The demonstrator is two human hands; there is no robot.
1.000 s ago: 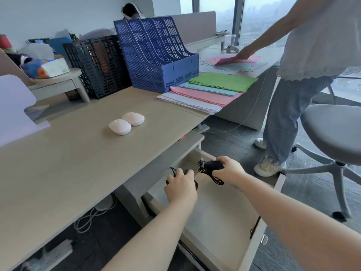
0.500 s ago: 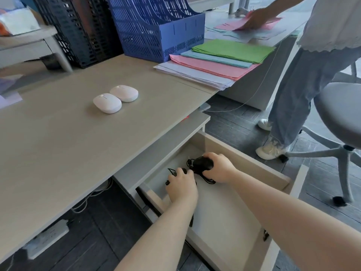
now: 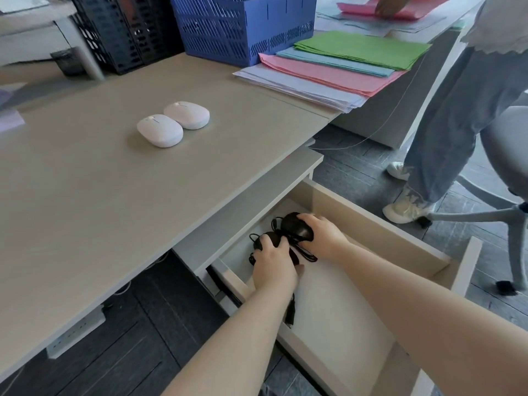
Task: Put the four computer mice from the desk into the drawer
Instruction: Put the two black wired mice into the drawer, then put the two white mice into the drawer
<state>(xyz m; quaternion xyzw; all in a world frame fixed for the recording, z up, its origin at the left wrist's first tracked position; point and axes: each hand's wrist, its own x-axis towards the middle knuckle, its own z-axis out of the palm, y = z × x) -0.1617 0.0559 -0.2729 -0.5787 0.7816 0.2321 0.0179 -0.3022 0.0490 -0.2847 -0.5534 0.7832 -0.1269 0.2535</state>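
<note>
Two white mice lie side by side on the beige desk (image 3: 85, 195): the near one (image 3: 159, 130) and the far one (image 3: 187, 115). Below the desk edge the drawer (image 3: 380, 232) stands pulled out. Deep inside it, my left hand (image 3: 273, 265) covers a black wired mouse (image 3: 270, 240), and my right hand (image 3: 323, 237) grips a second black wired mouse (image 3: 295, 225). Both black mice sit low at the drawer's back left corner, their cables (image 3: 307, 255) tangled between my hands. Whether they rest on the drawer floor I cannot tell.
Stacked coloured paper sheets (image 3: 337, 67) lie at the desk's far right, behind them a blue file rack (image 3: 243, 27) and a black one (image 3: 125, 35). Another person (image 3: 445, 132) stands right of the drawer beside a grey office chair (image 3: 508, 155). A power strip (image 3: 75, 332) hangs under the desk.
Both hands have gone down from above the drawer into its back left corner with the black mice. The view has tilted down and closer to the desk.
</note>
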